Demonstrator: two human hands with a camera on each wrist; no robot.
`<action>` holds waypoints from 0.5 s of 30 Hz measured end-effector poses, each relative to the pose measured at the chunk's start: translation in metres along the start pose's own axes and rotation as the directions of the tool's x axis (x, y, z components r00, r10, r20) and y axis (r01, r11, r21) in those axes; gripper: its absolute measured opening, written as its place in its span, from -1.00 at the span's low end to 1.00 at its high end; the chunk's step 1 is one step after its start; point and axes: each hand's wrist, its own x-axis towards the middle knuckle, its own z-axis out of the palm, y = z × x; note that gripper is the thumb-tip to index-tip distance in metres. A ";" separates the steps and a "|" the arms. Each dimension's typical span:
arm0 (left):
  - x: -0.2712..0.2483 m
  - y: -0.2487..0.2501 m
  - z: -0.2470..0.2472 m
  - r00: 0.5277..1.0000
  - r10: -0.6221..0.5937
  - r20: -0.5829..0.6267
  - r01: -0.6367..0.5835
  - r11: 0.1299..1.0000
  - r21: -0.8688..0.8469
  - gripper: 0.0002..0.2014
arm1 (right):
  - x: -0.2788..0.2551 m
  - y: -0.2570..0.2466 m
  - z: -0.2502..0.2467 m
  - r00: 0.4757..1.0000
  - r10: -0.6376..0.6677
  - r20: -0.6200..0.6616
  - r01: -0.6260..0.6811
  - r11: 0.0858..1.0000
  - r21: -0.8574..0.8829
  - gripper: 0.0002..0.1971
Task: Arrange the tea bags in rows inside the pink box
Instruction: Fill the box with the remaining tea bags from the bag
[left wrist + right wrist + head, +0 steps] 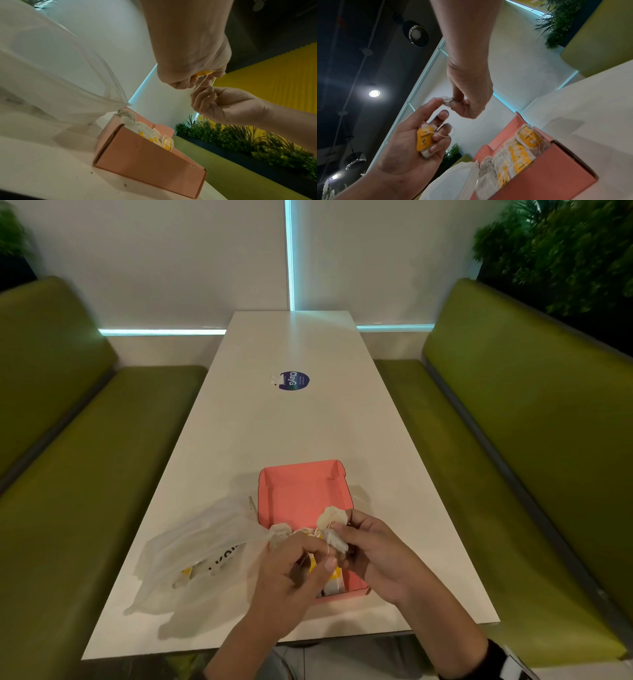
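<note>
The pink box (pixel 301 494) lies open on the white table (pixel 291 426), with a row of tea bags (pixel 513 158) with yellow tags standing along its near wall. Both hands hover over the box's near end. My left hand (pixel 318 556) curls its fingers round a tea bag with a yellow tag (pixel 424 140). My right hand (pixel 342 534) pinches a white tea bag (pixel 330 517) between thumb and fingers. A thin string (pixel 199 85) runs between the two hands. The left index fingertip touches the right hand's bag in the right wrist view.
A clear plastic bag (pixel 191 553) holding more yellow-tagged packets lies just left of the box. A round blue sticker (pixel 294 381) marks the table's middle. Green benches (pixel 85 474) flank the table on both sides, with plants behind them.
</note>
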 end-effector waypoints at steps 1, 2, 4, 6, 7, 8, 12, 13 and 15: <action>0.000 0.001 0.001 0.999 0.037 -0.004 -0.037 0.999 0.004 -0.95 | 0.000 0.001 0.001 1.000 -0.004 -0.014 0.004 1.000 -0.016 -0.85; 0.000 0.001 0.002 0.998 0.067 -0.011 -0.066 0.998 0.017 -0.93 | 0.000 0.002 0.002 1.000 -0.013 -0.025 0.012 0.999 -0.031 -0.81; -0.001 -0.001 0.001 0.995 0.099 -0.005 -0.098 0.992 0.075 -0.94 | -0.001 0.004 0.003 0.998 -0.038 -0.043 0.036 0.998 -0.058 -0.75; -0.003 -0.007 -0.001 0.989 0.147 0.016 -0.147 0.971 0.190 -0.90 | -0.001 0.004 0.004 0.995 -0.070 -0.065 0.066 0.995 -0.073 -0.78; -0.005 -0.010 -0.001 0.987 0.162 0.014 -0.160 0.960 0.231 -0.89 | -0.001 0.003 0.004 0.994 -0.087 -0.071 0.082 0.994 -0.071 -0.82; -0.007 -0.013 -0.003 0.986 0.165 -0.005 -0.158 0.955 0.252 -0.88 | -0.002 0.002 0.004 0.992 -0.101 -0.070 0.097 0.993 -0.063 -0.86; -0.012 -0.024 -0.011 0.986 0.143 -0.088 -0.117 0.961 0.252 -0.82 | -0.006 -0.005 0.002 0.991 -0.131 -0.022 0.131 0.991 0.007 -0.94; -0.012 -0.025 -0.012 0.987 0.137 -0.087 -0.111 0.961 0.255 -0.79 | -0.006 -0.007 0.002 0.990 -0.143 -0.010 0.143 0.990 0.019 -0.94; -0.012 -0.024 -0.011 0.990 0.100 -0.096 -0.074 0.967 0.242 -0.76 | -0.005 -0.008 0.000 0.985 -0.172 0.005 0.172 0.985 -0.034 -0.94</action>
